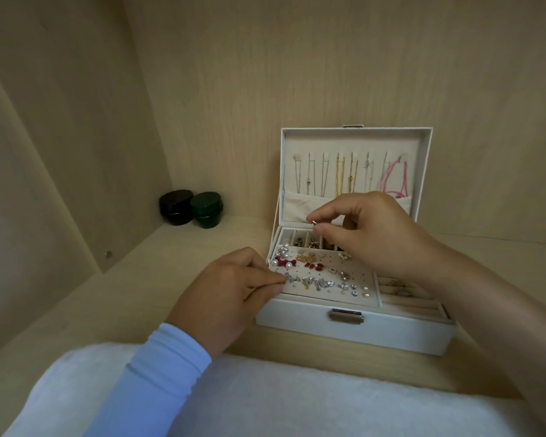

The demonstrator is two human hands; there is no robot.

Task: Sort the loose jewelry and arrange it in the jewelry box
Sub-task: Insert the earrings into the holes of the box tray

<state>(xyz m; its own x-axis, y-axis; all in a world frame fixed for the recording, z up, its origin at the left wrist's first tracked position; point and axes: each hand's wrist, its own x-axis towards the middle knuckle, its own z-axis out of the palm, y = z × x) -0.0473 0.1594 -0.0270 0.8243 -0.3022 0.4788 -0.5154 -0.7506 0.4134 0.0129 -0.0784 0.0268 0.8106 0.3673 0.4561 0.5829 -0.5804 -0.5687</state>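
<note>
The small silver piece (314, 222) is held only at the fingertips, so a slight slip would likely drop it into the back compartments of the open jewelry box (356, 329), centre right of the frame. The right hand (379, 234) hovers above the box, thumb and forefinger pinching the piece. The left hand (224, 294), lower centre, sits at the earring panel (300, 296), fingertips pinching a silver earring (289, 278); a nudge could unseat neighbouring studs.
</note>
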